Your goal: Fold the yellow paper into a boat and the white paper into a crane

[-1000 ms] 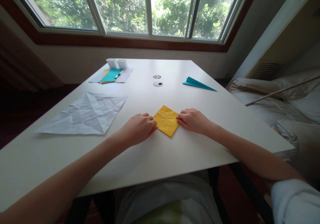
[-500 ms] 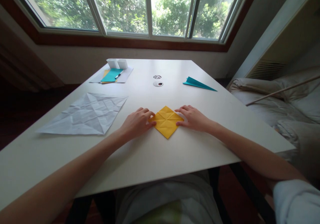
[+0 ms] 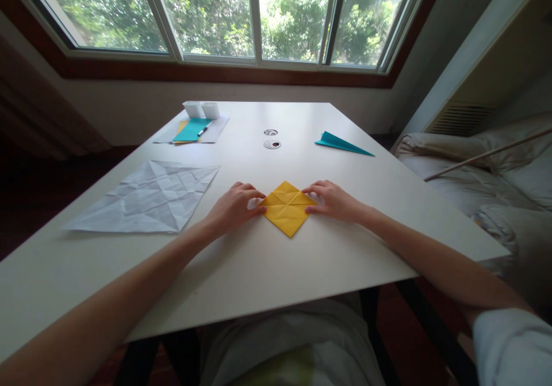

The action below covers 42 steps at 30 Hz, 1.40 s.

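A folded yellow paper square point(image 3: 287, 216) lies flat on the white tabletop point(image 3: 241, 282), turned as a diamond between the person's two hands, one corner towards the body and the opposite one towards the window. It lies directly to the right of the left hand point(image 3: 235, 205) and directly to the left of the right hand point(image 3: 335, 203), and neither is clearly nearer. The square has no evident long axis; what counts is its side-to-side diagonal, which runs roughly from one hand to the other, along a visible crease. Each hand is curved with thumb and forefinger spread apart, the tips at the edges on either side of a side corner; how firmly they press, I cannot tell. A creased white sheet point(image 3: 159, 196) lies well apart to the left, and a pointed teal folded paper point(image 3: 340, 143) lies beyond the right hand.
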Tool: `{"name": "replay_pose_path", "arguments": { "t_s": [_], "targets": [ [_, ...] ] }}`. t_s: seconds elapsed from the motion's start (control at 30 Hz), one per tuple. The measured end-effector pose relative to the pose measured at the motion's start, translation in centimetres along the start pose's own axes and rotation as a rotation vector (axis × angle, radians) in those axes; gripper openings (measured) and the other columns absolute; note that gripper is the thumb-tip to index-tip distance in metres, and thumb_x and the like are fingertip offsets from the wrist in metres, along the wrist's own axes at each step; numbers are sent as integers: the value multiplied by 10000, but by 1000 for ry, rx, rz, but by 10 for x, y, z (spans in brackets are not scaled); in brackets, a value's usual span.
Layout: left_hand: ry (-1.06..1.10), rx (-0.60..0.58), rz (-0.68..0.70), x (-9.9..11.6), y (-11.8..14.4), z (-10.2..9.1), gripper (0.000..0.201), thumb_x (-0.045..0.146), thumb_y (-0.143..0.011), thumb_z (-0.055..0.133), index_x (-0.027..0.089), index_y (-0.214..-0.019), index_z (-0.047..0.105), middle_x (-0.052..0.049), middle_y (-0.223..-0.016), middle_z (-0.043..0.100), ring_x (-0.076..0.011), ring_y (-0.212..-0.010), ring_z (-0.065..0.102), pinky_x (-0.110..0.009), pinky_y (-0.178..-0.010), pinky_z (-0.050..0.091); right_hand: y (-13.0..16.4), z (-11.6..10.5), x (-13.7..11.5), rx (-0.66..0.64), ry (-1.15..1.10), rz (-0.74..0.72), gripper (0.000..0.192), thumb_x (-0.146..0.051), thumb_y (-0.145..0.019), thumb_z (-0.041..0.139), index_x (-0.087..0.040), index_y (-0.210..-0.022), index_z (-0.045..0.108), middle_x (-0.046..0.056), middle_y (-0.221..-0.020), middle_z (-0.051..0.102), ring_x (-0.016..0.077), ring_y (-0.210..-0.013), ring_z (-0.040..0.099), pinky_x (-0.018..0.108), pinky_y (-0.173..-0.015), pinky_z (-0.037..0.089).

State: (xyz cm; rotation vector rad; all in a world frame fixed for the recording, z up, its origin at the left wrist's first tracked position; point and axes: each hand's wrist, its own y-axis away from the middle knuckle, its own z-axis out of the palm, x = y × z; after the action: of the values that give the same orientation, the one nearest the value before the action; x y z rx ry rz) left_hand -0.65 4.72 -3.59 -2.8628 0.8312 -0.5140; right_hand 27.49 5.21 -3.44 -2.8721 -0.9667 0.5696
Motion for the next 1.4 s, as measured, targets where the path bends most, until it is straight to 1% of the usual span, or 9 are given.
{"name": "replay_pose_path", "arguments": {
  "t_s": [0.27, 0.5, 0.6, 0.8, 1.03, 1.17, 1.27, 1.33, 1.4],
  "targets": [
    [45, 22, -10, -4, -1, 5, 320, 407, -767, 593, 198, -1002, 651, -55, -949, 660, -233, -938, 541, -345, -830, 435, -1, -1, -3, 24, -84, -1, 407, -404, -743, 642, -204, -1086, 549, 75, -1106, 616, 237, -978, 569, 389, -837, 453],
    [75, 50, 8, 0, 0, 2, 190, 373, -767, 598, 203, -833, 654, -44, -901, 658, -221, -918, 535, -332, -819, 427, -1, 0, -3, 29, -142, 4, 343, -365, -729, 653, -204, -1001, 518, 57, -1051, 610, 204, -896, 569, 367, -799, 453],
    [67, 44, 33, 1, 0, 0, 155, 343, -773, 586, 201, -764, 646, -43, -874, 650, -212, -894, 534, -322, -802, 429, -1, -1, -4, 28, -117, -26, 252, -339, -742, 645, -201, -925, 539, 53, -993, 612, 206, -901, 553, 359, -806, 443],
    [67, -11, 180, 3, 1, -6, 171, 298, -812, 525, 205, -793, 666, -50, -887, 655, -190, -893, 539, -300, -796, 436, -1, -1, -3, 19, -88, -123, 89, -270, -782, 609, -198, -834, 605, 65, -973, 612, 190, -891, 553, 335, -823, 432],
    [-86, -77, 334, 4, 4, -16, 176, 203, -790, 519, 229, -844, 685, -40, -925, 652, -200, -981, 512, -297, -808, 441, 1, -7, 0, -25, -10, -250, 134, -313, -806, 595, -203, -857, 652, 77, -957, 634, 195, -893, 558, 327, -803, 429],
    [-158, -49, 298, 13, 6, -16, 227, 295, -854, 472, 207, -803, 675, -52, -917, 646, -212, -969, 519, -334, -808, 446, 3, -13, -4, -45, 29, -289, 257, -449, -799, 585, -212, -853, 671, 78, -970, 642, 203, -909, 555, 336, -804, 421],
    [-208, -1, 218, 23, 8, -10, 301, 404, -865, 465, 194, -779, 663, -65, -908, 640, -236, -952, 524, -372, -775, 455, 3, -13, -9, -25, 75, -265, 270, -443, -838, 532, -213, -829, 674, 69, -964, 650, 199, -909, 555, 342, -808, 414],
    [-222, 22, 185, 29, 9, -4, 257, 393, -853, 493, 196, -839, 657, -68, -937, 632, -247, -962, 519, -385, -774, 458, 3, -9, -12, 8, 114, -240, 255, -413, -848, 527, -201, -822, 666, 68, -959, 656, 206, -917, 552, 349, -811, 412],
    [-201, 15, 215, 34, 10, 1, 214, 321, -873, 471, 210, -930, 644, -61, -976, 622, -231, -972, 516, -377, -798, 459, 2, -3, -16, 32, 144, -237, 213, -371, -847, 538, -197, -859, 661, 67, -970, 656, 214, -933, 546, 352, -816, 414]
  ]
}}
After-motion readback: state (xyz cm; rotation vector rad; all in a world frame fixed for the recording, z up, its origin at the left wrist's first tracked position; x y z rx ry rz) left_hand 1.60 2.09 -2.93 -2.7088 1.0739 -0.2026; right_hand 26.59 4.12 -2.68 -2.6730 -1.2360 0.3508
